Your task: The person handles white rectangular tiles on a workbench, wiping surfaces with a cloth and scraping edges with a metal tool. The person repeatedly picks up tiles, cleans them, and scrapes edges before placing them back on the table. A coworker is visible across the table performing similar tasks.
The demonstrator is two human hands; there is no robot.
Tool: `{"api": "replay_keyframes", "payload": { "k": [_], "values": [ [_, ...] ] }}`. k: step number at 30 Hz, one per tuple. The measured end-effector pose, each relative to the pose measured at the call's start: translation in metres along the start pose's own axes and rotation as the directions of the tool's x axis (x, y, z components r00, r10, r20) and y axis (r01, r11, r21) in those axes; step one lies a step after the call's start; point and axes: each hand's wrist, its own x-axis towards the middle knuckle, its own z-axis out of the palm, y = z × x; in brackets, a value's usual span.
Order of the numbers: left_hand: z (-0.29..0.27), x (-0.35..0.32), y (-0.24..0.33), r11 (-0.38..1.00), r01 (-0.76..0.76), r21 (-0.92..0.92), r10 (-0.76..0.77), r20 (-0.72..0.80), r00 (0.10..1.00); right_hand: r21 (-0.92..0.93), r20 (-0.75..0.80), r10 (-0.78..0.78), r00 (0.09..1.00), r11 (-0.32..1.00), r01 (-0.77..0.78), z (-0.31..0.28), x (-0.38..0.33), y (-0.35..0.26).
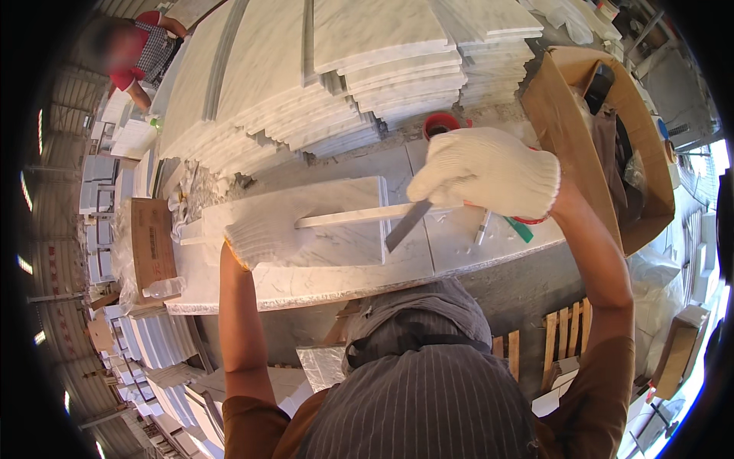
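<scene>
My left hand (264,232), in a white knit glove, is closed around a narrow white marble strip (348,216). The strip runs crosswise above a flat marble slab (336,193) on the worktable. My gloved right hand (489,172) is closed on a flat grey bar (407,226), perhaps a file or scraper blade; its grip end is hidden in the fingers. The bar slants down across the strip near the strip's right end. Under the right hand lie a green-handled tool (519,229) and a slim white marker-like stick (483,227).
Tall stacks of marble slabs (382,38) line the table's far side. A red cup (441,124) stands behind my right hand. An open cardboard box (569,99) is at right, another carton (153,241) and a clear bottle (164,288) at left. A co-worker (145,57) works at far left.
</scene>
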Motion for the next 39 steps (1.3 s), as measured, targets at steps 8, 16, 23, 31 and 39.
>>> {"api": "replay_keyframes", "payload": {
  "k": [8,16,23,31,39],
  "values": [
    [-0.006,0.004,-0.001,0.983,0.157,0.096,-0.168,0.119,0.979,-0.089,0.034,0.097,0.995,0.992,-0.093,-0.010,-0.016,0.017],
    [-0.007,0.004,0.004,0.982,0.179,0.058,-0.185,0.116,0.976,0.073,-0.021,0.115,0.993,0.991,-0.113,-0.010,-0.014,0.010],
    [-0.016,0.011,0.021,0.948,0.296,0.119,-0.315,0.201,0.928,0.490,-0.350,0.432,0.831,0.841,-0.230,0.037,-0.056,0.039],
    [-0.002,0.006,-0.008,0.929,0.251,0.274,-0.304,0.170,0.937,0.978,-0.207,0.824,0.528,0.178,0.106,0.146,-0.048,0.010],
    [0.000,0.007,-0.016,0.923,0.222,0.314,-0.289,0.186,0.939,0.944,-0.275,0.814,0.512,0.128,0.304,0.145,-0.039,-0.005]
  ]
}}
